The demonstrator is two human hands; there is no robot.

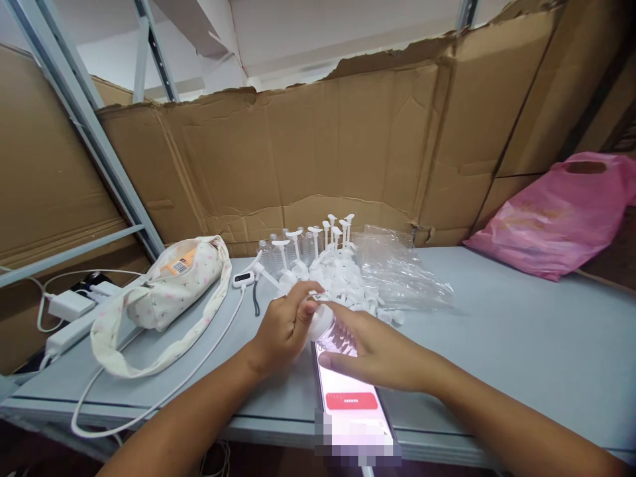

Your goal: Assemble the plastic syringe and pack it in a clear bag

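The small clear bottle (334, 333) lay tilted between my hands, just above the near middle of the grey table (497, 331), its white neck pointing left. My right hand (377, 351) was curled around the bottle's body from the right, fingers closed on it. My left hand (285, 328) pinched the white pump cap (318, 310) at the bottle's neck, thumb and fingertips pressed around it, with the pump's thin tube sticking out to the far left.

Directly beneath my hands a phone (350, 397) lay face up near the table's front edge, its screen lit with a red button showing.

Just beyond my hands sat a heap of loose white caps (348, 281), and behind it a row of clear bottles with upright pump heads (318, 242). To the right of the heap lay crumpled clear plastic bags (402, 271). On the far right a pink plastic bag (556, 212) rested against the cardboard wall (348, 146).

To the left lay a floral fabric bag (169, 291) with its strap looped toward the near edge, a white cable (149, 404) running beside it, and a white power strip (64, 331) at the far left.
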